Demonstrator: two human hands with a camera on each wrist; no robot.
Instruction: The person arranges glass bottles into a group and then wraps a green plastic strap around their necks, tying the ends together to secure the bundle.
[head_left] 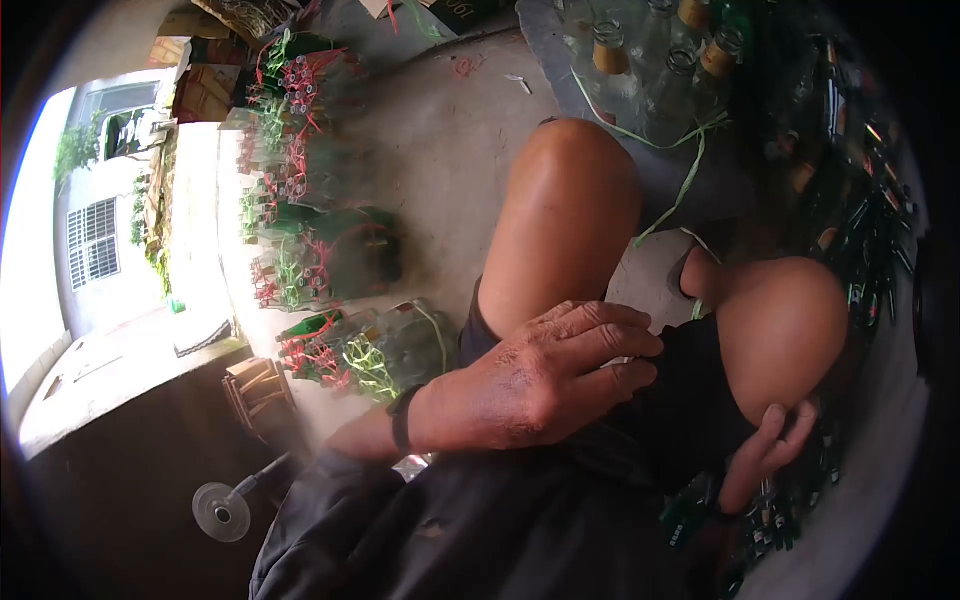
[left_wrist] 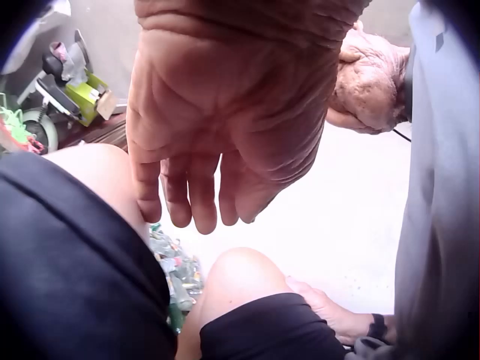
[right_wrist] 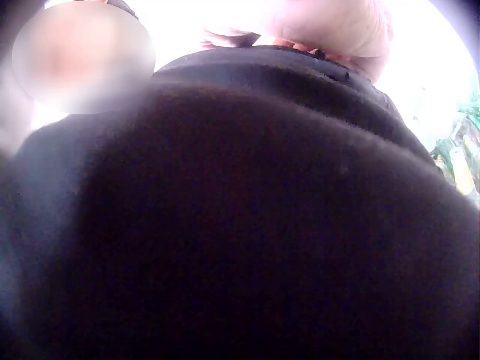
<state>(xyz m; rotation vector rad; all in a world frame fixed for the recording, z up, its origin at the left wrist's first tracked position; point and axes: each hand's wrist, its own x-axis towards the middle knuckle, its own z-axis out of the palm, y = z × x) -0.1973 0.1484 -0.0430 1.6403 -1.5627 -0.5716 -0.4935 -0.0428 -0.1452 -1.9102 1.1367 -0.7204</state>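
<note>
My left hand [head_left: 540,375], with a dark band on its wrist, hangs in the air above my lap. In the left wrist view its fingers [left_wrist: 202,202] point down, loosely bent, and nothing lies between them. My right hand [head_left: 775,450] rests against the side of my right thigh near the knee [head_left: 800,330]; the left wrist view also shows that right hand [left_wrist: 326,307] on the dark shorts [left_wrist: 266,330]. Dark cloth [right_wrist: 240,217] fills most of the right wrist view, hiding much around the hand.
Clear glass bottles [head_left: 680,80] stand ahead of my knees, with a green plastic strip [head_left: 685,180] trailing beside them. Bottle bundles tied in red and green [head_left: 290,260] line the left side. Many green bottles [head_left: 875,230] lie piled at right. A wooden stool [head_left: 262,395] stands at left.
</note>
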